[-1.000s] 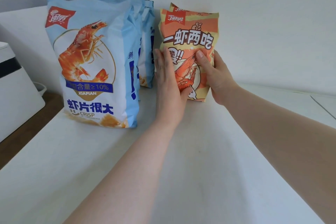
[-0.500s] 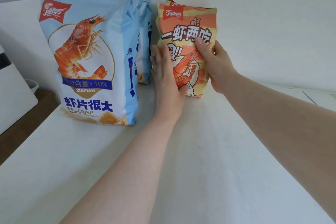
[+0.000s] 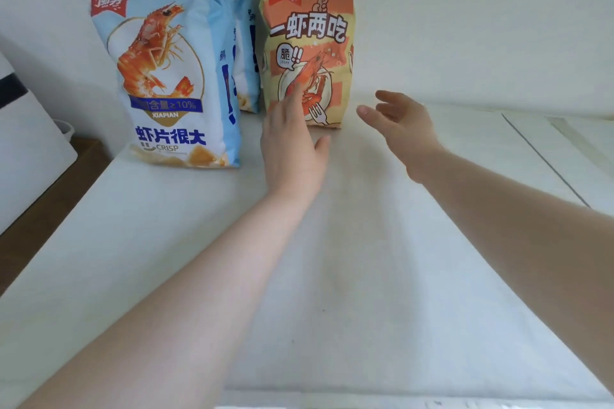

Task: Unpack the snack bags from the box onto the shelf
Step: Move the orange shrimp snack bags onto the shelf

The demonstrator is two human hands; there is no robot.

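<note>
Orange snack bag (image 3: 309,43) upright on shelf (image 3: 349,259), front facing camera; left hand (image 3: 292,149), right hand (image 3: 402,123) spread, empty.

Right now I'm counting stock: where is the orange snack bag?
It stands upright on the white shelf, against the back wall, right of the blue bags.

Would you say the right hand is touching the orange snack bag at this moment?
Apart. The head view shows bare white shelf between the right hand and the orange snack bag, fingers spread and holding nothing.
</note>
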